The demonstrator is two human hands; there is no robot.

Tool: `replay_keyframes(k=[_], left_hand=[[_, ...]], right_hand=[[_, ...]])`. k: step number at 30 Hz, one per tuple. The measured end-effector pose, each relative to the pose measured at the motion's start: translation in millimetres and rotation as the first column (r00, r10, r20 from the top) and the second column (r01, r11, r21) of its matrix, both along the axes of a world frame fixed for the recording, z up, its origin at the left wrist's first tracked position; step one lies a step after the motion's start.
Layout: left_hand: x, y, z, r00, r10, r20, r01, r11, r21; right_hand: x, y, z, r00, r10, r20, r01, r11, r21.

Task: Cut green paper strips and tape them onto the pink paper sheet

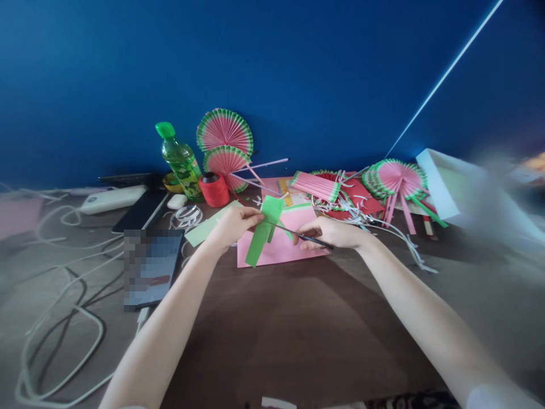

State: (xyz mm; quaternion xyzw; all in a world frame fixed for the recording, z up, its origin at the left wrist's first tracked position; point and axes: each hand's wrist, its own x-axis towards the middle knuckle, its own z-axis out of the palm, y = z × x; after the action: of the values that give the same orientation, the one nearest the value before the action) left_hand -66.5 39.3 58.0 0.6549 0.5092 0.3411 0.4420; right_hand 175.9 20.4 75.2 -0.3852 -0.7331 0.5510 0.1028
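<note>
My left hand [233, 225] pinches a piece of green paper [272, 209] by its left edge. In my right hand [326, 232] is a pair of dark scissors [314, 240], fingers wrapped round the handles, blades reaching left to the green paper. A longer green strip [256, 245] hangs below the blades; whether it is still joined to the piece above is unclear. Under both hands lies a pink sheet [281, 255] with a green strip along its upper edge. Pale green paper [208, 225] lies beside my left wrist.
Pleated pink-and-green paper fans [225, 133] lean on the blue wall, with more fans [398, 177] at right near a white box [443, 184]. A green bottle [181, 159], red thread spool [214, 190], phone [155, 270] and white cables [80, 307] stand or lie left. Paper scraps [353, 213] lie behind.
</note>
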Motion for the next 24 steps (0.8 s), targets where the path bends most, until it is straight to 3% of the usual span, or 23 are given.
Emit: replay_keyframes(k=[24], left_hand=[[2.6,-1.2,0.5,1.0,-0.002,0.016,0.003,1.0,-0.026]], right_hand=[[-0.8,-0.3,-0.3,1.0,-0.018,-0.021,0.018,1.0,-0.022]])
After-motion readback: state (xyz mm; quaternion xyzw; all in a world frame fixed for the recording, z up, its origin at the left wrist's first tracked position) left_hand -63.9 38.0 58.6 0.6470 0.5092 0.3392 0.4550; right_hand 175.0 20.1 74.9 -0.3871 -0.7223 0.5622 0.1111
